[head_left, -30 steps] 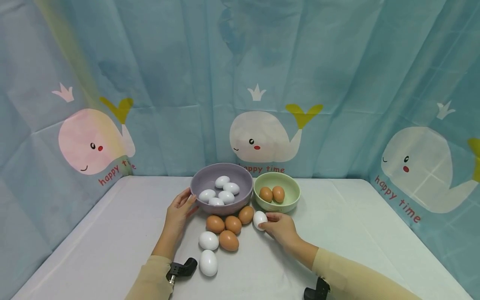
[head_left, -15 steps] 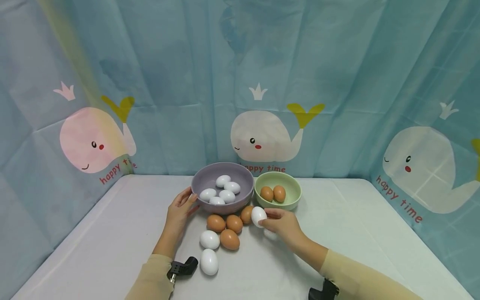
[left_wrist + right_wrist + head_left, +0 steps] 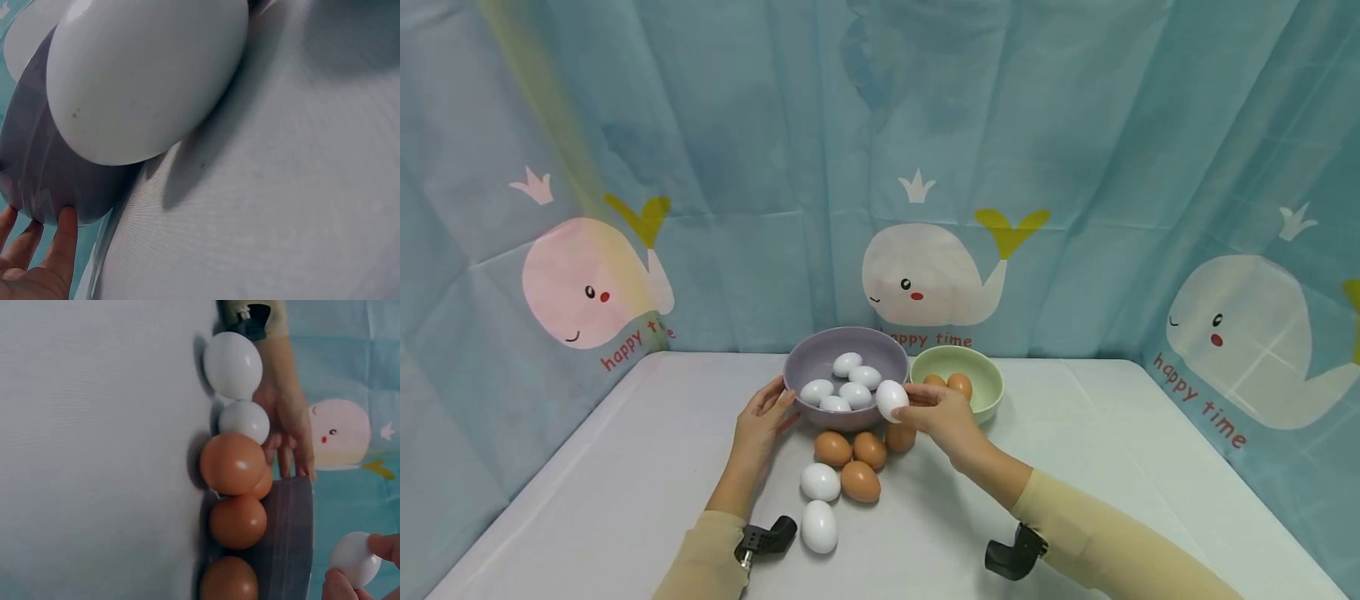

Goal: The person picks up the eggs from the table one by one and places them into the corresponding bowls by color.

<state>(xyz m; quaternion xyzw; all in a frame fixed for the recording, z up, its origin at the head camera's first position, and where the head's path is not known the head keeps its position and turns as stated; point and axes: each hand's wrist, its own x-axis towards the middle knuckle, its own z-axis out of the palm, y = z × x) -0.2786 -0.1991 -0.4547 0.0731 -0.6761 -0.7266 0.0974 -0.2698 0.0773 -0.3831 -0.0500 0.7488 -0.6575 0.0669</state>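
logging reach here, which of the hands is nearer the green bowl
Right. The right hand, pinching a white egg, overlaps the green bowl in the head view; the left hand is farther off, across the purple bowl, touching its left side.

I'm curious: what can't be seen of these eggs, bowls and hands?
Head view: the right hand covers much of the left brown oval egg in the round green bowl.
Head view: the round purple bowl hides the underside of its frontmost white oval egg.
Left wrist view: the top edge cuts off a glossy white egg, which hides part of the purple bowl.
Right wrist view: the edges cut off most of the right hand.
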